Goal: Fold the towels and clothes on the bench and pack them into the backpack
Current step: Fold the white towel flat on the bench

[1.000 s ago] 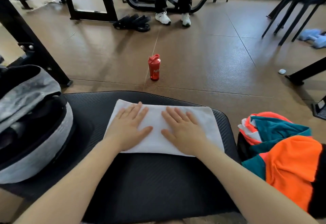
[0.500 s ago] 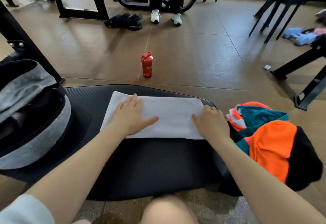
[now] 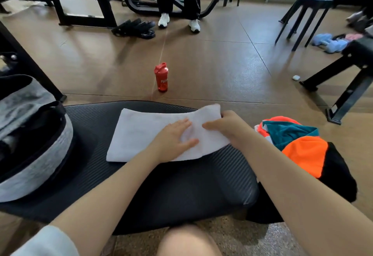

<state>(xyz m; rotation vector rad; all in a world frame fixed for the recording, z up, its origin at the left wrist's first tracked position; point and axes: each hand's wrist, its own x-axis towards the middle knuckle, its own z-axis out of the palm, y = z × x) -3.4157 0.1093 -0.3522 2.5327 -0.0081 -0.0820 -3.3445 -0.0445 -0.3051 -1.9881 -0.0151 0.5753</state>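
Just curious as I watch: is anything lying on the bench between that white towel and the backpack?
Nothing visible. Bare black bench separates the white towel from the grey backpack at its left end.

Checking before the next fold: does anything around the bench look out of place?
A red bottle stands alone on the open floor beyond the bench, and a small white object lies loose near a stool leg. Nothing looks spilled.

One white towel [image 3: 153,132], one grey backpack [image 3: 30,140], one bundle of coloured clothes [image 3: 302,150], one red bottle [image 3: 161,78], two hands, two white shoes, one black bench [image 3: 181,185].
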